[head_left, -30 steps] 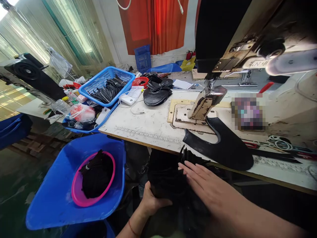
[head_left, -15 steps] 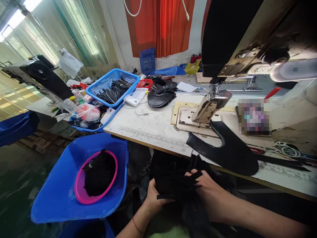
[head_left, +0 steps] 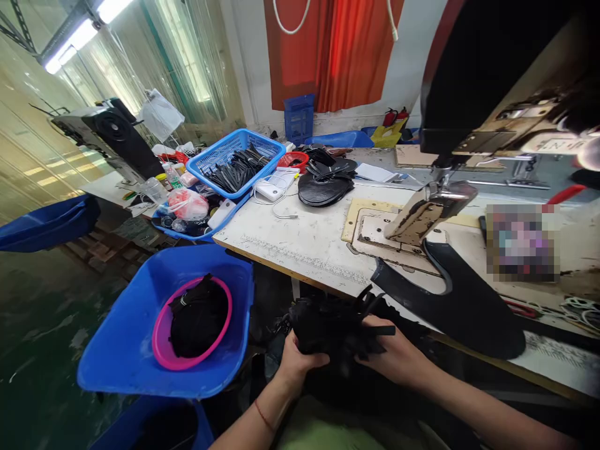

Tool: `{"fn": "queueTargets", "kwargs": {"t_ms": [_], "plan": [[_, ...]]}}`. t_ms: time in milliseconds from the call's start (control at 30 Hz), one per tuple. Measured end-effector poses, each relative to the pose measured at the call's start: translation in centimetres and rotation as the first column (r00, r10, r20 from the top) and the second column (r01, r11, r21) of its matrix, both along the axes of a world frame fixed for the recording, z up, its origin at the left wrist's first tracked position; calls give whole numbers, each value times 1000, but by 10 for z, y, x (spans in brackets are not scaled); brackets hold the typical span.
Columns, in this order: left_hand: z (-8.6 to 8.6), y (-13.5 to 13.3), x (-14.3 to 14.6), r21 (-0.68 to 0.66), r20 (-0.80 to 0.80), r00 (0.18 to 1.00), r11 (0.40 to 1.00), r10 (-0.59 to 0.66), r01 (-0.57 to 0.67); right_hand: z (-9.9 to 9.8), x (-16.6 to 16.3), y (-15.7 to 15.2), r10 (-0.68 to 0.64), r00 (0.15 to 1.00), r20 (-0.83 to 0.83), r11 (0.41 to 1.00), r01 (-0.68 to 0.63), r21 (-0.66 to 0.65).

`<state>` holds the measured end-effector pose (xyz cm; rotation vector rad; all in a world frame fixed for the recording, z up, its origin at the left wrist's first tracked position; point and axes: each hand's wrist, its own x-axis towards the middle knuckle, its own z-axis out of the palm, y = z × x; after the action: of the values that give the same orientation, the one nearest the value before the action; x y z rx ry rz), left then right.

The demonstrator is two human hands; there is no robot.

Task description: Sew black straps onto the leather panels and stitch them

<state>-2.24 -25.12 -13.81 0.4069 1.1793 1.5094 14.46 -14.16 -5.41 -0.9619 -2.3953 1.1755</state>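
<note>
A bundle of black fabric strips (head_left: 332,325) is held over my lap, just in front of the table's edge. My left hand (head_left: 297,362) closes round its left side, thumb lying across the front. On the other side my right hand (head_left: 391,353) grips the strips, and several loose ends stick up and out past its fingers. Most fingertips are hidden by the dark material. Beyond my right hand, a curved black shoe-upper piece (head_left: 473,312) lies on the white sewing table (head_left: 309,237), its inner curve beside the post of the sewing machine (head_left: 417,219).
Left of the table, a blue bin (head_left: 112,337) holds a pink basin (head_left: 162,347) with black pieces. A blue basket (head_left: 206,165) of black strips stands at the table's left end. Stacked black pieces (head_left: 325,187) lie mid-table. Scissors (head_left: 520,308) and a blurred-out object (head_left: 522,244) sit at right.
My view has shifted, so the scene appears further right. Both hands still hold the black strips; the bundle is turned, with more loose ends pointing up, and less cloth hangs below my right hand.
</note>
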Motion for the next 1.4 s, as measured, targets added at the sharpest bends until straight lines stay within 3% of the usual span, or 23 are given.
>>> {"fn": "queueTargets", "kwargs": {"t_ms": [133,233,500,600,733,867,967,1033,1067,1100,1200,1233,1300,1400], "plan": [[-6,-13,-1,29,0,998,997,66,-66,3,-18,-9,69,994,88,990,-79,113],[-5,-20,-12,136,-118,993,991,3,13,7,-32,-19,125,976,180,964,-162,209],[19,-13,-55,211,-204,953,941,-224,266,17,-48,-19,409,903,129,895,-425,139],[18,-13,-55,178,-182,951,943,-250,282,22,-44,-12,431,902,35,897,-433,87],[18,-17,-55,202,-218,944,935,-248,292,21,-36,-4,365,928,-75,931,-363,42],[35,-21,-60,352,-269,884,815,-383,461,6,-28,-10,286,953,-103,957,-277,89],[53,-23,-66,360,-339,747,655,-572,665,-6,-17,-22,250,964,-92,957,-232,175],[60,-22,-67,367,-286,664,561,-691,742,-10,-8,-28,251,965,-77,946,-228,233],[61,-21,-66,383,-200,666,569,-719,728,-11,-3,-31,252,966,-63,942,-231,242],[62,-19,-63,386,-91,699,622,-709,682,-11,1,-32,250,967,-47,944,-233,235],[56,-7,-50,220,113,832,830,-543,512,-8,8,-33,166,986,11,979,-166,117],[53,-2,-46,137,106,848,852,-520,505,-6,8,-33,98,994,42,994,-100,49],[49,9,-38,-8,58,838,839,-543,545,-1,5,-33,-72,990,119,991,85,-103],[47,19,-31,-135,-57,833,831,-551,540,5,-2,-31,-280,939,198,905,327,-273]]}}
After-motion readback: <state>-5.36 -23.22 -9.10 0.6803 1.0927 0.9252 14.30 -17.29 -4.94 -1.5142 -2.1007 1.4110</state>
